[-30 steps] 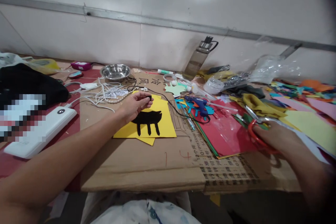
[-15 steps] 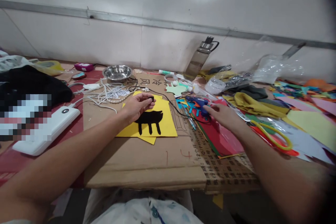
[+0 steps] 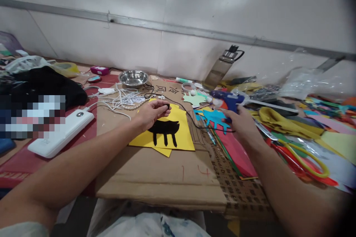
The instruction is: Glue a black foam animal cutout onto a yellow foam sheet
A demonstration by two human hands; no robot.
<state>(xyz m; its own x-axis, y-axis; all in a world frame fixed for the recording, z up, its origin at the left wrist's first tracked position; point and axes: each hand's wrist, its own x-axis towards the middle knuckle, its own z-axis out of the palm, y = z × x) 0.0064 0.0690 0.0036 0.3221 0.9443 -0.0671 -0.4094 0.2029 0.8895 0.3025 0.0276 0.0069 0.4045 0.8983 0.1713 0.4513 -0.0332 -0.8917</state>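
Over the yellow paper [image 3: 185, 142], where the black cutout [image 3: 164, 128] lies flat, my left hand [image 3: 151, 114] pinches a black scrap [image 3: 167, 106], presumably because it is so small, while my right hand [image 3: 245, 125] grasps the glue gun [image 3: 233, 100] near the blue cutout [image 3: 213, 117], likely to keep it steady.

Metal bowl [image 3: 134, 79], bottle [image 3: 219, 68] near wall [image 3: 189, 55]; white power bank [image 3: 68, 129] beside black bundle [image 3: 58, 84], probably cloth.
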